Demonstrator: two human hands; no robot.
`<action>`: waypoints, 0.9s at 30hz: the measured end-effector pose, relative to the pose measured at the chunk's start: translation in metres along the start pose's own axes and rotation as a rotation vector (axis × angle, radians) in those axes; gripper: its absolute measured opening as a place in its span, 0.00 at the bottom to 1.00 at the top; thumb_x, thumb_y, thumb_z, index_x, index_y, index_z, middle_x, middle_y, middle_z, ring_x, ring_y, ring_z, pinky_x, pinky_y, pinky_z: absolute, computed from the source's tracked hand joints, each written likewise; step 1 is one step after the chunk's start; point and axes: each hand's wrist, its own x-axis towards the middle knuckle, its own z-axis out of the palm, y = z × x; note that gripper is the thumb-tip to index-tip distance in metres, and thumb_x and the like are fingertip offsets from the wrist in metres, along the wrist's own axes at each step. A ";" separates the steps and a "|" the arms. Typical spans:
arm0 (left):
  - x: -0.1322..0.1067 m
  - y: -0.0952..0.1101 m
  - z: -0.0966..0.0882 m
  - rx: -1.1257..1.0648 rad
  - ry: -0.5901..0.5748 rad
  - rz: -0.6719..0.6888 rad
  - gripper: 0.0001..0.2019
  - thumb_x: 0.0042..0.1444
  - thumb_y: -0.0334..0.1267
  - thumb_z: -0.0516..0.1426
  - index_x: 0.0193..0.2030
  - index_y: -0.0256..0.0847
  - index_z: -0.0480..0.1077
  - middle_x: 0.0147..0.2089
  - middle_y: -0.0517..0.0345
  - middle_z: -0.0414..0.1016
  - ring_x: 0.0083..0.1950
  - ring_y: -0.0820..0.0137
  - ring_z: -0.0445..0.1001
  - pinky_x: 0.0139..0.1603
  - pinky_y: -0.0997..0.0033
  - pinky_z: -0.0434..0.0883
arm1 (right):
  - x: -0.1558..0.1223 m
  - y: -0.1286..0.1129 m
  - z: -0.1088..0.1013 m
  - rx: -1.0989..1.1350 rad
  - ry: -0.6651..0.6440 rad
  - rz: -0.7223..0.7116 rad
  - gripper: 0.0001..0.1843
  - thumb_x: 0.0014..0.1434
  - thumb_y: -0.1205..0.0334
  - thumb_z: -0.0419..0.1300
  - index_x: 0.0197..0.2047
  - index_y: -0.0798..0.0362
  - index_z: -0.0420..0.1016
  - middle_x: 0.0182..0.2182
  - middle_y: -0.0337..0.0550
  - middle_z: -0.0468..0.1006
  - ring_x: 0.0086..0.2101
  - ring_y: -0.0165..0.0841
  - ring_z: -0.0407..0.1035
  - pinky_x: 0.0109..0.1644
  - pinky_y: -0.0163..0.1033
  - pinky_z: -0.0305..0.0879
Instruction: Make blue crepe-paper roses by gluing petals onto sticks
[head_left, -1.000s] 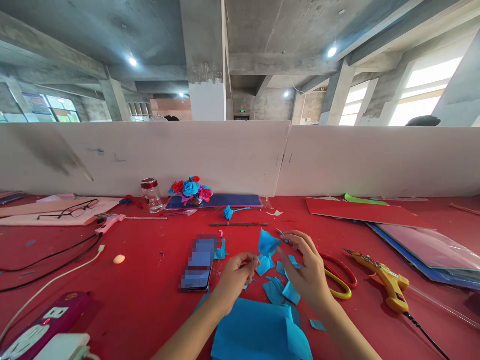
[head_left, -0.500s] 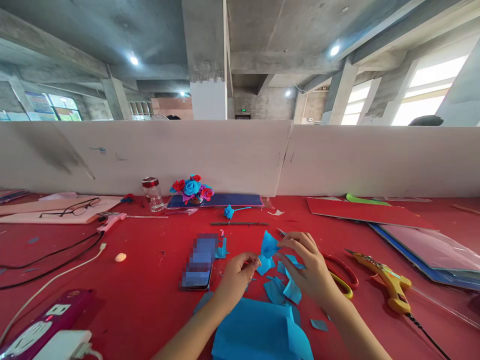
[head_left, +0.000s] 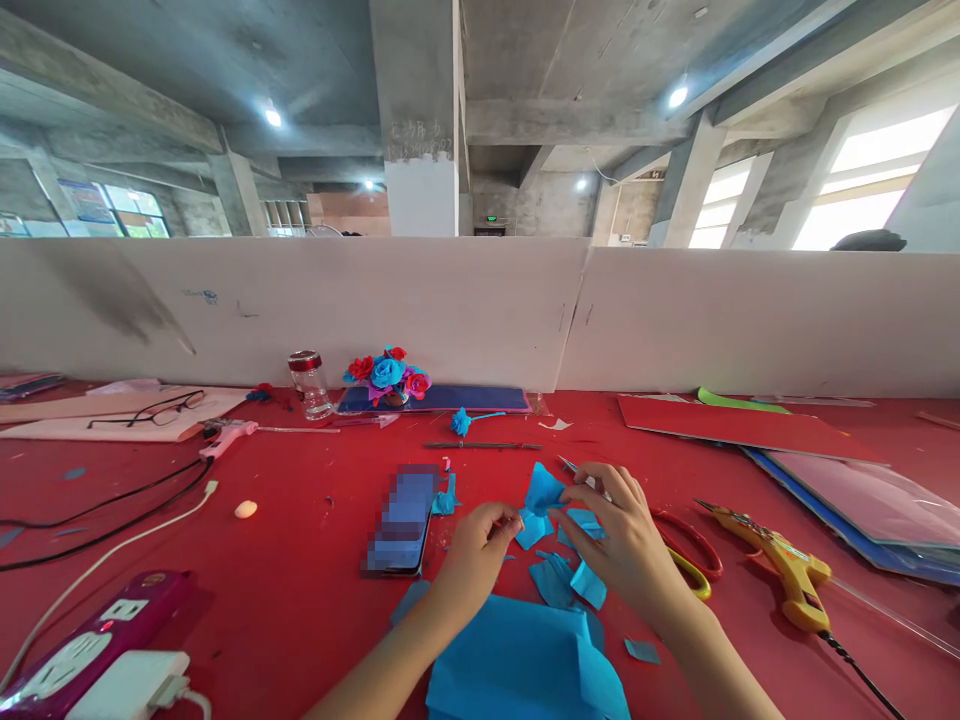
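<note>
My left hand (head_left: 480,550) is closed in a pinch above the table; what lies between its thumb and forefinger is too small to make out. Just to the right, a curled blue paper petal (head_left: 544,487) is raised, its right edge between the fingertips of my right hand (head_left: 619,525). Below the hands lie several cut blue paper pieces (head_left: 553,580) and a larger blue paper sheet (head_left: 517,655). Beside my right wrist are scissors (head_left: 694,575) with red and yellow handles, partly covered by that hand.
A yellow glue gun (head_left: 795,575) lies at the right. A phone (head_left: 403,520) is left of the hands. Farther back are a blue paper flower (head_left: 460,422) on a stem, a flower bouquet (head_left: 388,375) and a glass jar (head_left: 310,385). A power strip (head_left: 97,640) sits front left.
The view has shifted slightly. Both hands keep nearly the same pose, with the blue petal still at the right fingertips.
</note>
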 end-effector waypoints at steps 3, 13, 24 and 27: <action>-0.001 0.003 0.000 -0.004 0.006 -0.011 0.12 0.53 0.44 0.50 0.31 0.38 0.69 0.21 0.63 0.60 0.26 0.71 0.60 0.26 0.74 0.58 | 0.000 0.002 0.001 0.023 -0.005 0.003 0.07 0.57 0.60 0.55 0.32 0.50 0.73 0.36 0.47 0.66 0.36 0.39 0.62 0.38 0.46 0.62; -0.002 0.003 0.001 -0.002 0.005 -0.038 0.12 0.53 0.43 0.50 0.32 0.38 0.70 0.21 0.62 0.60 0.25 0.71 0.60 0.25 0.74 0.58 | -0.003 0.006 0.001 0.058 -0.050 -0.056 0.08 0.59 0.64 0.53 0.32 0.48 0.73 0.35 0.45 0.67 0.35 0.37 0.61 0.37 0.44 0.62; -0.004 0.007 0.002 0.031 -0.004 -0.027 0.11 0.54 0.42 0.50 0.30 0.38 0.70 0.22 0.60 0.64 0.26 0.71 0.63 0.24 0.75 0.58 | -0.007 0.010 0.008 0.105 0.048 -0.091 0.07 0.58 0.65 0.55 0.34 0.48 0.74 0.34 0.44 0.67 0.33 0.35 0.61 0.35 0.42 0.63; -0.004 0.009 0.003 0.040 0.000 -0.011 0.11 0.54 0.40 0.50 0.30 0.38 0.69 0.24 0.59 0.66 0.26 0.71 0.63 0.24 0.75 0.58 | -0.008 0.011 0.009 0.121 0.066 -0.109 0.07 0.58 0.66 0.55 0.35 0.48 0.74 0.33 0.44 0.67 0.32 0.35 0.62 0.34 0.42 0.63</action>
